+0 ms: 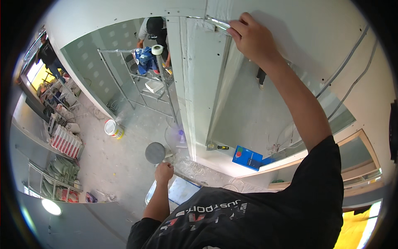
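Observation:
My right hand (pixel 256 40) is raised at the top of the view, fingers closed on a shiny, flat-bladed tool that looks like a putty knife (pixel 217 23). Its blade lies against the pale wallboard (pixel 188 9), close to a smeared white seam at the top of the post (pixel 188 62). Lower down, left of the post, my left hand (pixel 164 172) is closed at the edge of a round grey disc (pixel 155 152), which looks like a plasterer's hawk. Whatever grip it has is hidden by my fingers.
A scaffold (pixel 120 50) stands beyond the opening, with a person (pixel 155 31) behind it. On the ledge lie a scraper (pixel 222 147) and a blue box (pixel 247 158). A white bucket (pixel 114 129) is on the floor; grey cables (pixel 346 62) hang at right.

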Demonstrator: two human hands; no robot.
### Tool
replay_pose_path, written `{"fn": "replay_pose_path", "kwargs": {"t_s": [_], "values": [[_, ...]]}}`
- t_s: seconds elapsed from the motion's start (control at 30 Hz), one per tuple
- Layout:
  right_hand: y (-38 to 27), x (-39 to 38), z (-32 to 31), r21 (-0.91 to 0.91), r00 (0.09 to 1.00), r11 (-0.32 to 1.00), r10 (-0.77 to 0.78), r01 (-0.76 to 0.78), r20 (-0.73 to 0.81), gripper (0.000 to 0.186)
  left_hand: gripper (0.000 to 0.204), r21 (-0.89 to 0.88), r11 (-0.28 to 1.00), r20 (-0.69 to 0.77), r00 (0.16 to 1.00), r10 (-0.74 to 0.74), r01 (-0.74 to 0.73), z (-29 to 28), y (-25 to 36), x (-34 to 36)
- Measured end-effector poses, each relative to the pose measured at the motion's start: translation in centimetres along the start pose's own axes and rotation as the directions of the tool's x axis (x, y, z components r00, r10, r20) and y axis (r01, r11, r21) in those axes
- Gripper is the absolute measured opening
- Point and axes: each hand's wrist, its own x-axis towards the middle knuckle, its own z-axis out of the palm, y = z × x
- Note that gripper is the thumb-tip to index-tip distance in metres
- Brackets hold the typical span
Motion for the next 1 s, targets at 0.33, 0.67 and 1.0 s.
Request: {"fn": "replay_pose_path", "kwargs": {"t_s": [0.33,0.67,1.0], "values": [[-1.4,0.9,0.2,0.010,0.992,0.998,0.057,-0.056,-0.113,0.013,0.027,-0.003,0.999,-0.024,0.999,0.035,-0.036,0.2,-0.1,-0.2],[-1.8,1.3,0.3,-0.085,0.998,0.994,0.063,-0.064,-0.012,0.015,0.028,0.019,1.000,0.029,1.000,0.010,-0.011,-0.5,0.4,-0.2],[-1.8,1.0,-0.1,-0.004,0.996,0.996,0.090,-0.090,0.028,0.011,0.025,0.001,1.000,-0.011,1.000,0.028,-0.028,0.3,-0.4,0.2]]}}
